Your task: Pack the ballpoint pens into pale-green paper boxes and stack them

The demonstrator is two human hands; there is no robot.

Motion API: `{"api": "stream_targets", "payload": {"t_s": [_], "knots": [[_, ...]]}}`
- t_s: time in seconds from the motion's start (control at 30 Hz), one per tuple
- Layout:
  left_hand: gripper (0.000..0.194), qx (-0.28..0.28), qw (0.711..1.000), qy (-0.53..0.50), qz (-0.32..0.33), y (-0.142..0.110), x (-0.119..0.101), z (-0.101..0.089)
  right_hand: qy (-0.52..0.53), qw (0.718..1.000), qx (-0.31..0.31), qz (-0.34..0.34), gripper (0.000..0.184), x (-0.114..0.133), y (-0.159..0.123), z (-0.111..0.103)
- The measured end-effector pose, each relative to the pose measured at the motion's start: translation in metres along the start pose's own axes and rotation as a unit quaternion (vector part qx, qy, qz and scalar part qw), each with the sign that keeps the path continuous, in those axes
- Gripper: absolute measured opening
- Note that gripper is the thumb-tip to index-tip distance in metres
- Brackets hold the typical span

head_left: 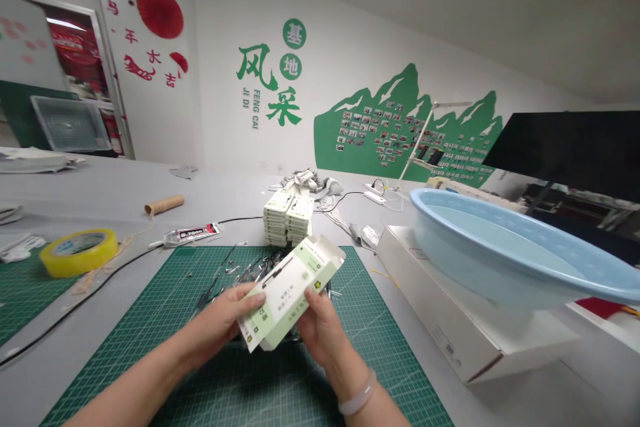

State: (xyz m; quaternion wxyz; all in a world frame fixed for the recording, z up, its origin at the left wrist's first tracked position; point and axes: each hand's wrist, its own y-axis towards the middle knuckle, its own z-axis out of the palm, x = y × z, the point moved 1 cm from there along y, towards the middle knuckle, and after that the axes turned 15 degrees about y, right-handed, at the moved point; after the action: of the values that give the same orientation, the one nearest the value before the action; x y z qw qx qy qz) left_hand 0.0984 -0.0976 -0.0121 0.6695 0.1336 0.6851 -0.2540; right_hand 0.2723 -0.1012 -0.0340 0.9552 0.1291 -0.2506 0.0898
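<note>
A small white-and-green cardboard box (293, 290) is held tilted above the green cutting mat (150, 320), its upper right end flap standing open. My left hand (235, 307) grips the box's left side, thumb across the printed face. My right hand (323, 323) closes on its lower right side, thumb on the edge; a pale bracelet (357, 393) circles that wrist. Behind the box lies a pile of thin dark and metallic pieces (255, 270), partly hidden and too small to name. Stacks of similar small boxes (287, 217) stand at the mat's far edge.
On the right, a light blue basin (480, 253) rests on a white carton (435, 307). Yellow tape (79, 252), a brown tube (164, 205), a packaged glue tube (193, 233) and a black cable (75, 310) lie left. Grey-white gloves (307, 181) sit behind the stacks.
</note>
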Motion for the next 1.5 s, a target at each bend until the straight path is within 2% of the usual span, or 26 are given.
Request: {"api": "stream_targets", "payload": {"t_s": [0.1, 0.2, 0.3, 0.4, 0.47, 0.53, 0.7, 0.87, 1.03, 1.2, 1.37, 1.5], "knots": [[0.042, 0.037, 0.999, 0.005, -0.009, 0.003, 0.015, 0.008, 0.012, 1.0, -0.007, -0.004, 0.051, 0.003, 0.0, 0.002], [0.044, 0.04, 0.997, 0.074, -0.003, 0.007, 0.024, 0.009, 0.016, 1.0, -0.024, 0.0, 0.055, 0.004, 0.0, 0.006], [0.052, -0.02, 0.976, 0.214, 0.045, 0.009, 0.03, 0.015, 0.01, 0.999, -0.044, -0.025, 0.055, 0.001, 0.0, 0.007], [0.078, -0.105, 0.929, 0.349, 0.064, 0.006, 0.036, 0.028, -0.015, 0.996, -0.068, -0.063, 0.051, -0.005, 0.0, 0.005], [0.087, -0.127, 0.91, 0.391, 0.055, 0.001, 0.037, 0.037, -0.033, 0.993, -0.077, -0.078, 0.054, -0.007, -0.001, 0.005], [0.083, -0.125, 0.905, 0.403, 0.055, -0.003, 0.036, 0.043, -0.044, 0.993, -0.073, -0.08, 0.06, -0.006, -0.002, 0.006], [0.066, -0.089, 0.914, 0.388, 0.08, -0.008, 0.028, 0.045, -0.048, 0.996, -0.05, -0.059, 0.053, 0.002, -0.002, 0.009], [0.052, -0.054, 0.918, 0.377, 0.108, -0.01, 0.022, 0.049, -0.083, 0.991, -0.079, -0.069, 0.051, 0.001, 0.003, 0.009], [0.046, -0.043, 0.924, 0.367, 0.098, -0.013, 0.02, 0.053, -0.08, 0.989, -0.106, -0.059, 0.045, 0.001, 0.003, 0.014], [0.045, -0.017, 0.938, 0.337, 0.077, -0.014, 0.023, 0.051, -0.073, 0.989, -0.099, -0.077, 0.033, 0.005, 0.005, 0.009], [0.047, 0.032, 0.972, 0.227, 0.043, -0.01, 0.024, 0.05, -0.074, 0.986, -0.129, -0.068, 0.035, 0.006, 0.008, -0.002], [0.06, 0.026, 0.997, 0.073, -0.031, -0.008, 0.028, 0.053, -0.073, 0.986, -0.138, -0.063, 0.04, 0.004, 0.008, -0.004]]}}
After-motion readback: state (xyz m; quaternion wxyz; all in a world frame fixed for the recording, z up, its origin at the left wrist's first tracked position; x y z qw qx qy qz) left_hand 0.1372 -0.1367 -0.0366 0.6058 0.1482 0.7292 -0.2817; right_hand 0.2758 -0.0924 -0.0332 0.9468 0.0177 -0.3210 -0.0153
